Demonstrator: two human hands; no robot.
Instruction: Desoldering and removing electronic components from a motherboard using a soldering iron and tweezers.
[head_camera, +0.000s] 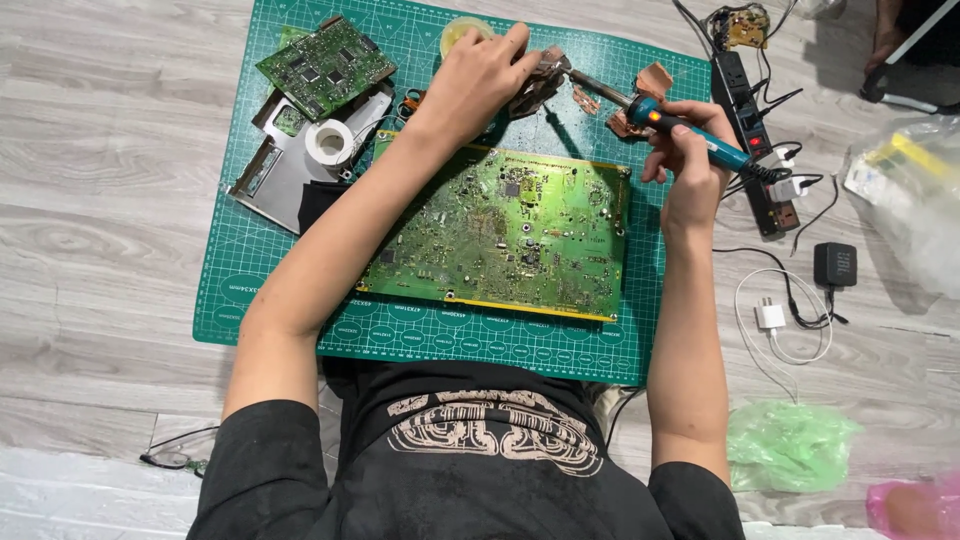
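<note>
- I am gripping the blue soldering iron (690, 130) in my right hand (690, 165), its tip pointing left
- My left hand (480, 75) is pinching a brown scrap (540, 85) above the large green circuit board (505, 230) lying on the green cutting mat (300, 300)

Bright, even, diffuse light from overhead; no harsh glare. Soft short shadows fall under the forearms onto the large green circuit board (505, 235) and cutting mat (290, 250). Focus sharp at centre, mild softness and slight wide-angle stretch toward the corners. Clear plastic bag (915, 195) at right looks washed-out, pale.
</note>
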